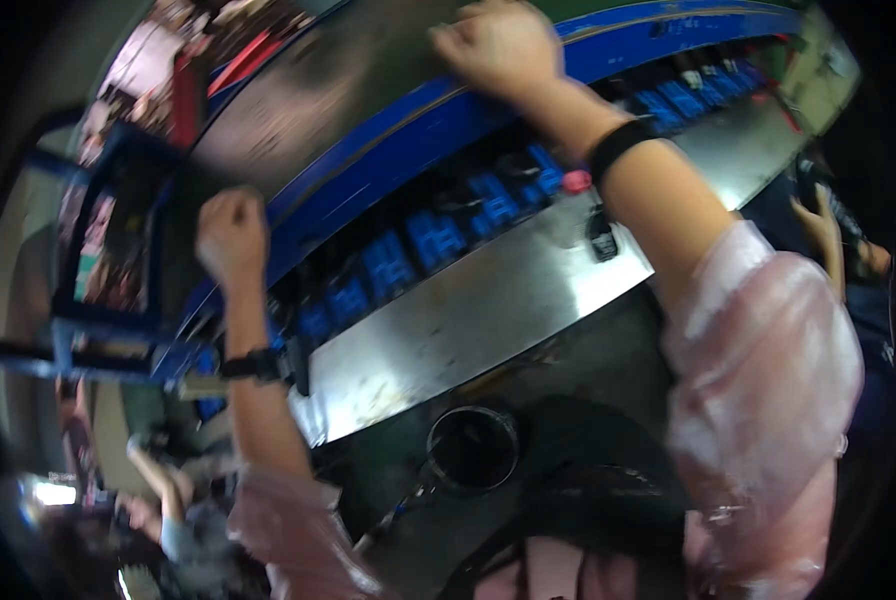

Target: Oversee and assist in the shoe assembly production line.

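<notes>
My left hand (233, 238) is raised at the near end of a dark conveyor-like surface (288, 140), by its blue edge rail (388, 135). Its fingers are curled closed, and whatever they may hold is hidden. Farther along, my right hand (503, 50) reaches over the same rail above the dark surface. Motion blurs it, but the fingers look bent inward, and nothing can be made out in them. Black bands circle both wrists, and translucent pink sleeves cover the upper forearms.
Under the rail runs a row of blue and black parts (436, 238). Below them lies a shiny metal shelf (448, 310), with a small black object (600, 235) and a pink knob (575, 182) near my right forearm. A blue frame (108, 330) stands left. Other people are at both sides.
</notes>
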